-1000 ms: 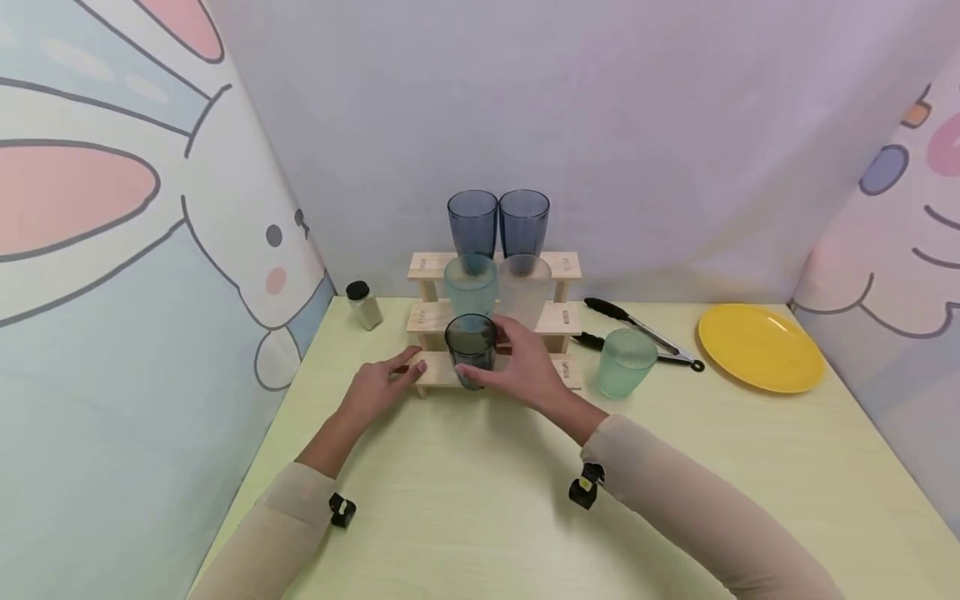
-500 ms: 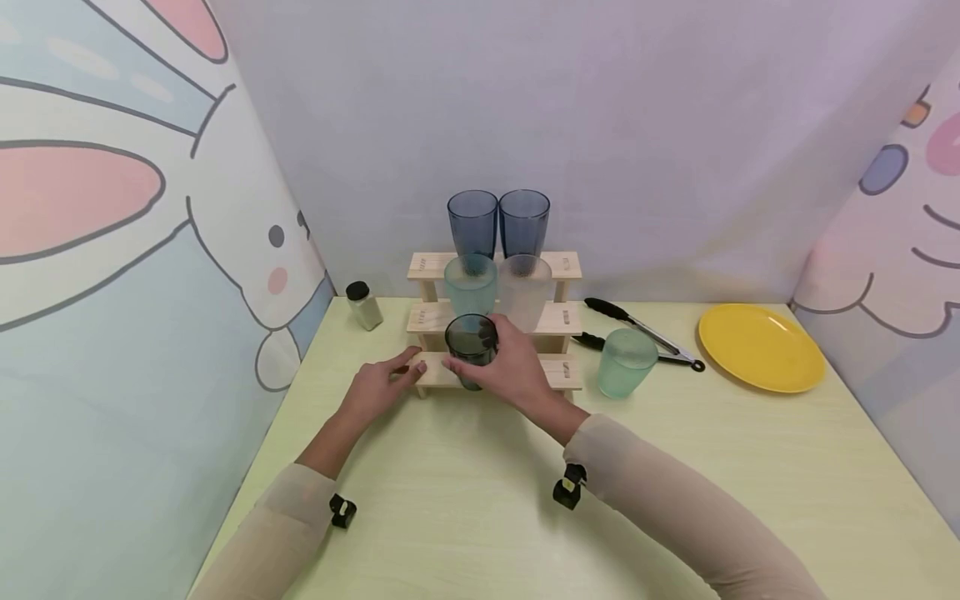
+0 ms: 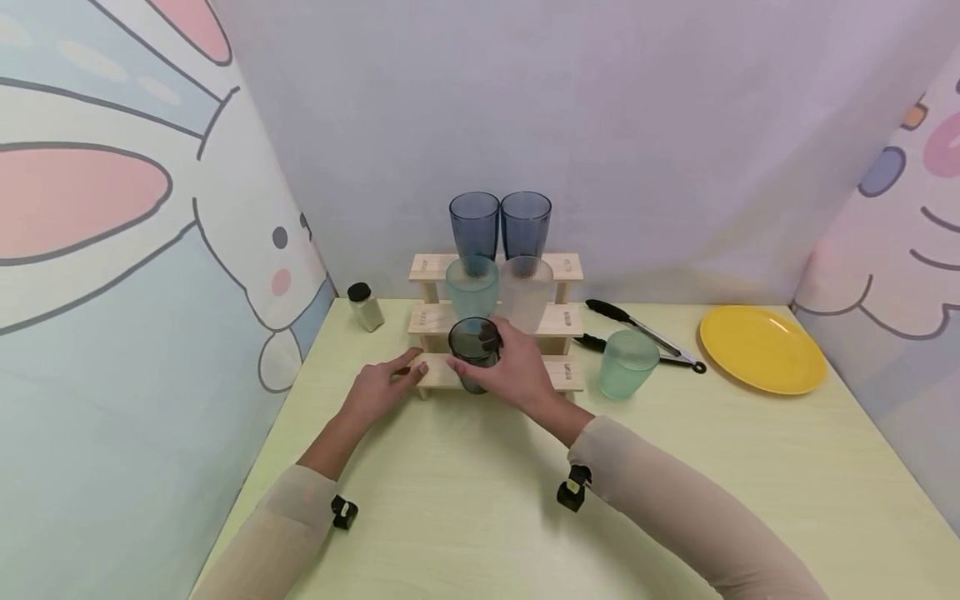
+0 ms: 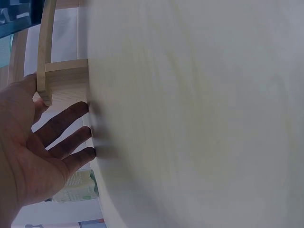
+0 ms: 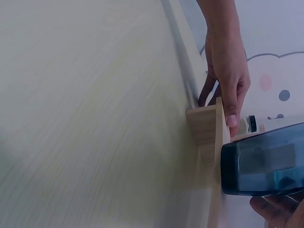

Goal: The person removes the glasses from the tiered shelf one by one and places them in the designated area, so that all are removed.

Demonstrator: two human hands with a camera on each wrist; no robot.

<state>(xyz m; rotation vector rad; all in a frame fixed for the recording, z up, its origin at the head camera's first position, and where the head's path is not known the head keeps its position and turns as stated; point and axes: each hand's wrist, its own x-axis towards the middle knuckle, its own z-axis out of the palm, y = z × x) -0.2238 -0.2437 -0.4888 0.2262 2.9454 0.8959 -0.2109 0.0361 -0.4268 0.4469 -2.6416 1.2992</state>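
My right hand (image 3: 519, 367) grips a dark smoky glass tumbler (image 3: 468, 342), its thumb on the near side and fingers round the right and back. The tumbler stands upright on the lowest tier of a three-tier wooden rack (image 3: 555, 372); its base meets the board (image 5: 216, 166) in the right wrist view. At the rack's left end, my left hand (image 3: 377, 392) pinches the lowest board's edge, with the other fingers (image 4: 71, 135) spread down by the tabletop. A teal frosted cup (image 3: 472, 287) and a clear frosted cup (image 3: 527, 292) stand on the middle tier, partly hidden.
Two blue-grey tumblers (image 3: 474, 223) occupy the top tier. Right of the rack stands a green frosted cup (image 3: 628, 364), with black-handled tongs (image 3: 652, 332) behind it. A yellow plate (image 3: 762, 348) lies farther right. The black-lidded jar (image 3: 366, 308) is at the back left.
My right hand has shifted slightly left, its fingers and thumb reaching farther round the dark tumbler. The tumbler stays on the lowest tier, and my left hand keeps its place.
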